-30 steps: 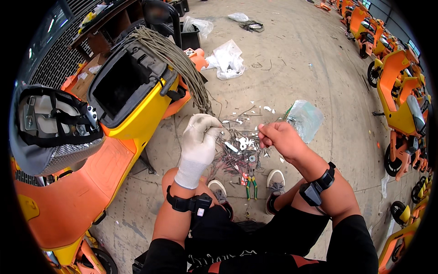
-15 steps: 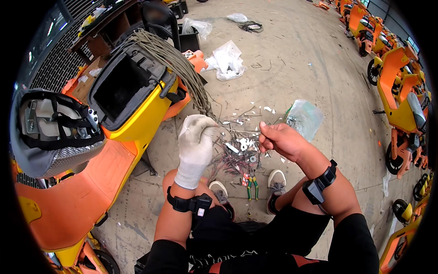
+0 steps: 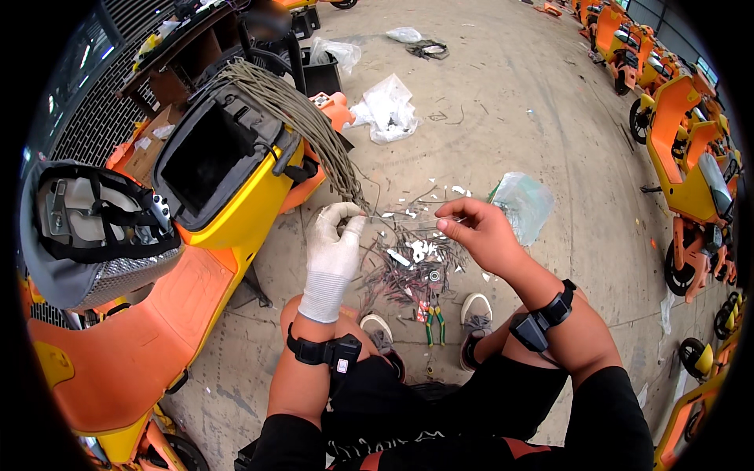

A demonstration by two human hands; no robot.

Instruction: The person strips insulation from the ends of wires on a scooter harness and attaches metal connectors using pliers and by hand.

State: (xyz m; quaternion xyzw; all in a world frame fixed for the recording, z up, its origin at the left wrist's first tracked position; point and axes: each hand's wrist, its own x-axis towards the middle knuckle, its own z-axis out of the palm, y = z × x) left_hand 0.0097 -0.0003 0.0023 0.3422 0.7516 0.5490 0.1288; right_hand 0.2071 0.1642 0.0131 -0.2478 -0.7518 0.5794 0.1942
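Observation:
My left hand (image 3: 334, 235), in a whitish knit glove, is closed with a thin wire (image 3: 381, 224) at its fingertips. A bundle of long grey-brown cables (image 3: 318, 149) hangs down to just beside it. My bare right hand (image 3: 483, 231) is held a little to the right, with thumb and forefinger slightly apart near the wire's far side; nothing can be made out between them. Under both hands, a pile of wire scraps and white plastic bits (image 3: 412, 271) lies on the floor. Green-handled pliers (image 3: 435, 323) lie between my shoes.
A yellow-and-orange scooter (image 3: 247, 204) with an opened black compartment stands at left, beside a grey padded seat-like part (image 3: 102, 235). A clear plastic bag (image 3: 525, 206) lies right of the pile, white bags (image 3: 386, 110) farther off. Rows of orange scooters (image 3: 679, 157) line the right.
My right thumb and forefinger have parted from their pinch on the wire, and the hand has shifted slightly left and up. My left hand has turned a little and stays closed.

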